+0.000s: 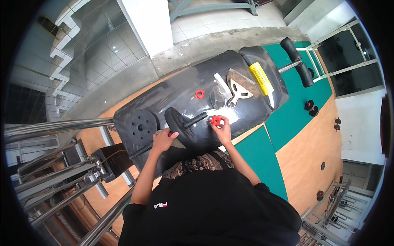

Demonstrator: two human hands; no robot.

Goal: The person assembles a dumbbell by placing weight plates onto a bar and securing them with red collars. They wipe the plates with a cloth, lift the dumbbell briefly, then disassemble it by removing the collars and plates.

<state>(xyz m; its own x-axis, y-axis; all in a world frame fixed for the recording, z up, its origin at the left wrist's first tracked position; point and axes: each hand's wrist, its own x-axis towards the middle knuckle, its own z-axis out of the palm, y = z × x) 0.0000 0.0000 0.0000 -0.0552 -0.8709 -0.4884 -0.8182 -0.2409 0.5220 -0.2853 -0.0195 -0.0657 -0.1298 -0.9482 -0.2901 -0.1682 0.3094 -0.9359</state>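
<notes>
My left hand [163, 141] is closed around a dumbbell bar [196, 119], next to the black weight plate [177, 127] threaded onto it. The bar's bare threaded end points away to the right, and its other end reaches down to the left past my wrist. A bit of red shows at my left fingers, mostly hidden. My right hand [223, 130] pinches a red star-shaped collar nut [215, 120], just apart from the bar's right end. A second red collar nut [199, 94] lies on the black padded bench [176, 78]. Another weight plate [142, 127] rests flat at the bench's left end.
On the bench's right part lie a yellow tube [261, 78], a bag of brown material [242, 80], a pale three-armed bracket [239, 93] and a white strip [222, 85]. Steel machine bars [61, 130] stand at left. Small dumbbells [311, 108] sit on the floor at right.
</notes>
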